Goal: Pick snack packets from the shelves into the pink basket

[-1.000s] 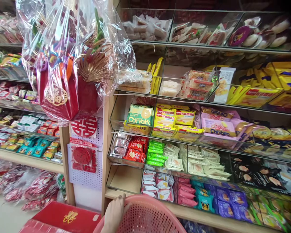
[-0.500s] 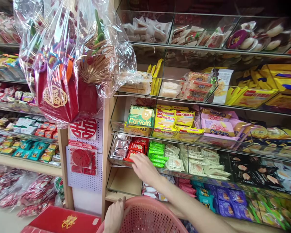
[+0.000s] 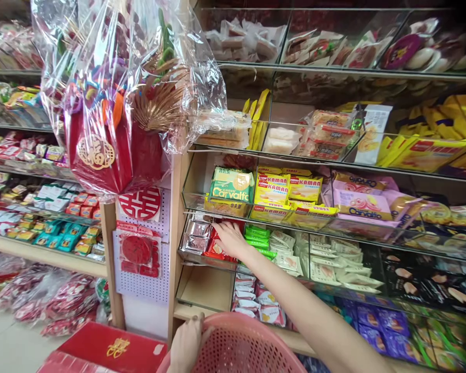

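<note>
My left hand [image 3: 186, 342] is closed round the rim of a pink plastic basket [image 3: 252, 336] at the bottom of the view. My right hand [image 3: 231, 239] reaches into a shelf compartment, its fingers stretched over red snack packets [image 3: 218, 249]. No packet shows lifted in it. Just left of those fingers lie clear-wrapped brown packets [image 3: 197, 235]. Green packets [image 3: 257, 237] are to the right of the hand, with cream-coloured packets [image 3: 285, 254] beyond them. The back of the hand hides part of the red packets.
Glass-fronted shelves hold green Carvalfo packs [image 3: 232, 185] and yellow Kaman packs [image 3: 272, 191] above my right hand. A cellophane-wrapped red gift arrangement [image 3: 120, 150] hangs at upper left. A red box [image 3: 112, 352] lies below, left of the basket.
My right hand has moved forward and up, from the compartment's front edge to over the red packets. The left hand still holds the basket. The view has shifted slightly.
</note>
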The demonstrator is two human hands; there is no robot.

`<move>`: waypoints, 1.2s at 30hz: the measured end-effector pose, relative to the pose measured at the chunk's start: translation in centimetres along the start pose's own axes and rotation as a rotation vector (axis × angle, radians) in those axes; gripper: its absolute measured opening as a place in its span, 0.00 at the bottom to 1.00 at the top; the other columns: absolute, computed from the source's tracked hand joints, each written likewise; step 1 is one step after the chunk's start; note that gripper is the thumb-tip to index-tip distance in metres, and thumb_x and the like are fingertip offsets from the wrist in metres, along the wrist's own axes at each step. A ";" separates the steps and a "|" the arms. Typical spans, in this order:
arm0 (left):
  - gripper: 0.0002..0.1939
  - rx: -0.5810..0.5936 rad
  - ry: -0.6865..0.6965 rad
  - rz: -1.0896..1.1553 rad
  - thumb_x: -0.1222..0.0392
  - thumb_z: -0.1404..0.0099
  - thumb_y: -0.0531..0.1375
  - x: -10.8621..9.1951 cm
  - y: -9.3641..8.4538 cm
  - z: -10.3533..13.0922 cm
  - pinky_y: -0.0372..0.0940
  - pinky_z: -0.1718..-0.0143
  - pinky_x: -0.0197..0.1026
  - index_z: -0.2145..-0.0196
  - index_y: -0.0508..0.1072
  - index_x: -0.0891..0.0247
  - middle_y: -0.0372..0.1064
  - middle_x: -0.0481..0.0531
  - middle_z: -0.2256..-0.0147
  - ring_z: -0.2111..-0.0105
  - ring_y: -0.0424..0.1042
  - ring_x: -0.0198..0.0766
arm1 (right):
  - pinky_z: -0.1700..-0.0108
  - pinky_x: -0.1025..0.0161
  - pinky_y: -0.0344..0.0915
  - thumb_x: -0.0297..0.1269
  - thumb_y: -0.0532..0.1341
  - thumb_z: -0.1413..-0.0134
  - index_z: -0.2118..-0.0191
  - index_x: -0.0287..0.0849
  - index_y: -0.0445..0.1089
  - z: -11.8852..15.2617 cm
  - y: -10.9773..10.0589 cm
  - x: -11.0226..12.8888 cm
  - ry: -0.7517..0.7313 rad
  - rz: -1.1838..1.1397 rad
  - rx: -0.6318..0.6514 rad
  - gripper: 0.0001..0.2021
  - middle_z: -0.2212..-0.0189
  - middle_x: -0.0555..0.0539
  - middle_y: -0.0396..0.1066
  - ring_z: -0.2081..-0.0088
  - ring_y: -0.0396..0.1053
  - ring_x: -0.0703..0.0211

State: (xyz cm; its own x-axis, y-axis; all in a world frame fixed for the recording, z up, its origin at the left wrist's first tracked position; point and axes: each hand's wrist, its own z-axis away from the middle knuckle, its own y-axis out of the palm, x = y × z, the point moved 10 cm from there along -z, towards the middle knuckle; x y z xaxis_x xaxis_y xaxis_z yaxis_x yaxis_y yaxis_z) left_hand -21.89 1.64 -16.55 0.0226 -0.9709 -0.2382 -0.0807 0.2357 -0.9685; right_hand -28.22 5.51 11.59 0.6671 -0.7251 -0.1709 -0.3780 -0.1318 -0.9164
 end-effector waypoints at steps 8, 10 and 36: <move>0.17 -0.005 -0.005 0.034 0.50 0.32 0.46 -0.1 -0.4 0.0 0.65 0.63 0.43 0.57 0.68 0.63 0.74 0.58 0.60 0.60 0.74 0.46 | 0.46 0.49 0.53 0.28 0.55 0.46 0.41 0.39 0.53 0.4 -0.2 0.3 -0.012 -0.026 -0.018 0.26 0.48 0.38 0.63 0.47 0.57 0.47; 0.18 0.000 -0.008 0.039 0.50 0.32 0.46 -0.1 -0.5 0.1 0.65 0.63 0.43 0.57 0.68 0.63 0.73 0.59 0.59 0.60 0.74 0.46 | 0.46 0.49 0.53 0.28 0.54 0.46 0.41 0.39 0.54 0.5 -0.3 0.3 -0.009 -0.042 -0.014 0.26 0.49 0.38 0.63 0.47 0.57 0.47; 0.15 0.024 -0.024 0.071 0.51 0.33 0.49 0.0 -0.5 0.3 0.63 0.63 0.39 0.56 0.67 0.61 0.73 0.56 0.59 0.58 0.73 0.43 | 0.47 0.51 0.59 0.28 0.56 0.46 0.43 0.43 0.54 2.6 -2.2 -0.1 -0.102 -0.199 -0.206 0.24 0.47 0.41 0.61 0.47 0.61 0.51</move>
State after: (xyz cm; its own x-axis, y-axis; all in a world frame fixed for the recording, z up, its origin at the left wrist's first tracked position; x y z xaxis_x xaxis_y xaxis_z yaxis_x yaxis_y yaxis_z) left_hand -21.53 1.51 -16.11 0.0412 -0.9505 -0.3079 -0.0589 0.3053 -0.9504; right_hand -25.79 7.62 12.71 0.7981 -0.6011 -0.0404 -0.3486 -0.4061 -0.8447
